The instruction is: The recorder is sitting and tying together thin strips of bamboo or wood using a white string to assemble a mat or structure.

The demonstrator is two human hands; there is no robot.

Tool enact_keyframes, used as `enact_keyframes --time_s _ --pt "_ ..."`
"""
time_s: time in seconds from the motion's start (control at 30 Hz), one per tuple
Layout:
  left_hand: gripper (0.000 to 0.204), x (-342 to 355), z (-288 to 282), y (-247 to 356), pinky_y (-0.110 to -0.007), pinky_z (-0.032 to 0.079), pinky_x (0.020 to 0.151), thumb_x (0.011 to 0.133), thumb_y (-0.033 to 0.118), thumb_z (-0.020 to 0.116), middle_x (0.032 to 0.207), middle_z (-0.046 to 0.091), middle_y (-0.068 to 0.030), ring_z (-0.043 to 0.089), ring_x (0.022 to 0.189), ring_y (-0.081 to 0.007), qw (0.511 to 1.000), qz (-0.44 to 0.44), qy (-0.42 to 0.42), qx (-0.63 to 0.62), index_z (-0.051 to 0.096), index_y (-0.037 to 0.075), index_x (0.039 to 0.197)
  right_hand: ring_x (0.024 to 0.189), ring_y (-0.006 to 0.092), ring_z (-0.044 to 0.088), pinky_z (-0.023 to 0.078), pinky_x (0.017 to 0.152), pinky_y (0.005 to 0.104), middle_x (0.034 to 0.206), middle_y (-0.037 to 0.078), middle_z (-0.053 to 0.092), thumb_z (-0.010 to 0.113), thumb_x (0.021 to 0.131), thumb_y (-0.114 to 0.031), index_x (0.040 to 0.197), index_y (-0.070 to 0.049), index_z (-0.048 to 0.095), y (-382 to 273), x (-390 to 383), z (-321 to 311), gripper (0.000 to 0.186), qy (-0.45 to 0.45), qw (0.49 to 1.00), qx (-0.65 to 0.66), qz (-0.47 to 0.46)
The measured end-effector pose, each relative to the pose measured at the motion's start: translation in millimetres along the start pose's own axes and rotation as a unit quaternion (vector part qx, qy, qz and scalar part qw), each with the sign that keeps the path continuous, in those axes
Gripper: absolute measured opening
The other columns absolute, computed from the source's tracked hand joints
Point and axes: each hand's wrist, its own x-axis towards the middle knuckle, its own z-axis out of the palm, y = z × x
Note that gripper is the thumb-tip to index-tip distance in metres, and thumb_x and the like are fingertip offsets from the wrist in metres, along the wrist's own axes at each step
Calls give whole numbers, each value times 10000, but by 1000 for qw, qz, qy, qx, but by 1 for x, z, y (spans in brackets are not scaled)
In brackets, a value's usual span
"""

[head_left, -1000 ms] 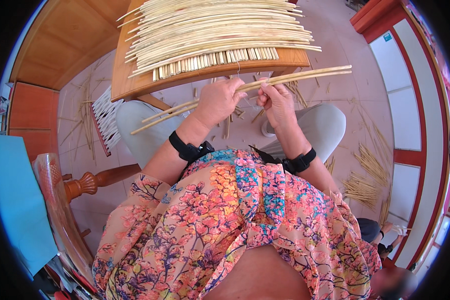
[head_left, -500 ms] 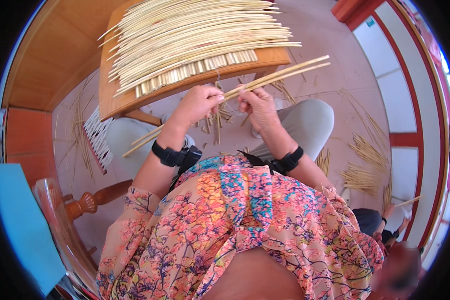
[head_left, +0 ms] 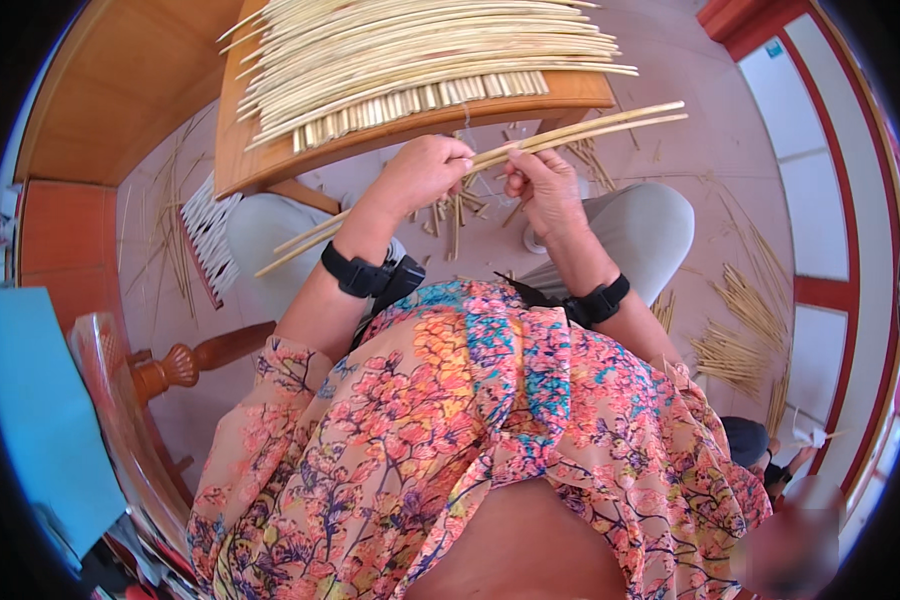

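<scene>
My left hand is closed around two long straw-coloured stalks, whose other ends stick out past my left forearm. Just to its right, my right hand pinches the same stalks between thumb and fingers. From there they run up to the far right, slightly apart at their tips. Beyond my hands, a row of many similar stalks lies side by side on a low wooden table. Short cut pieces are lined up along its near edge. A thin thread hangs down from that edge.
Stalk offcuts litter the floor between my knees. Bundles of stalks lie on the right. A white zigzag rack is by my left knee, near a turned wooden chair part. Another person's arm shows at lower right.
The whole view has shifted, so table and hands appear higher and further right. My hands keep about the same hold on the two stalks. The person at lower right has moved an arm.
</scene>
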Motion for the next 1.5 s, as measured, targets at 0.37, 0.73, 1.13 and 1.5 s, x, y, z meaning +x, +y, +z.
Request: enact_keyframes --time_s 0.37,0.73,1.13,1.5 --pt "179 -2 -8 -3 -222 437 448 770 117 562 601 598 -64 555 464 -112 998 -27 -6 -58 617 -10 883 500 86 510 426 457 215 660 51 574 584 802 -78 856 5 582 2 1 3 99 -13 1000 15 8" --pt "141 7 -2 -11 -340 448 513 717 159 593 650 603 -113 582 556 -213 960 190 119 169 620 56 809 537 82 467 400 484 219 681 36 542 573 821 -82 854 -6 559 -1 2 7 84 -25 1000 9 8" --pt "231 -20 7 0 -320 446 554 667 91 544 725 579 -72 564 650 -221 816 365 293 341 581 19 883 558 81 469 399 485 211 705 36 537 584 820 -88 942 39 556 -8 13 17 179 -26 998 29 46" --pt "282 -16 11 4 -298 443 551 630 27 585 712 550 -53 548 658 -197 809 335 311 370 596 43 912 521 84 490 398 461 217 652 42 554 612 771 -47 863 -10 578 -19 5 26 105 -17 997 73 14"
